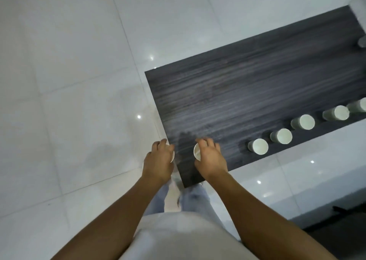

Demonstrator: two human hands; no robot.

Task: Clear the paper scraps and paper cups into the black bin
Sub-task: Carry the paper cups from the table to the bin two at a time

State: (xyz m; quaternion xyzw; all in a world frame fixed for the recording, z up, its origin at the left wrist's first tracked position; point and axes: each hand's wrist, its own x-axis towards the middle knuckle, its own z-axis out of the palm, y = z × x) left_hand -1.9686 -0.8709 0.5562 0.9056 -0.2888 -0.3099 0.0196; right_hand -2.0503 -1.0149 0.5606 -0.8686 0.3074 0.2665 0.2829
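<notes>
The left hand (158, 161) is gripping a paper cup (172, 153) just off the dark table (247, 85) corner. The right hand (211, 158) is clutching another cup (197, 151) above the table, while five more cups (258, 146) are lying along its near edge.

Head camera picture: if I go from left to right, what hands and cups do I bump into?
Left hand gripping a cup → right hand gripping a cup → a row of five cups on the dark table: first, second, third, fourth, fifth.
</notes>
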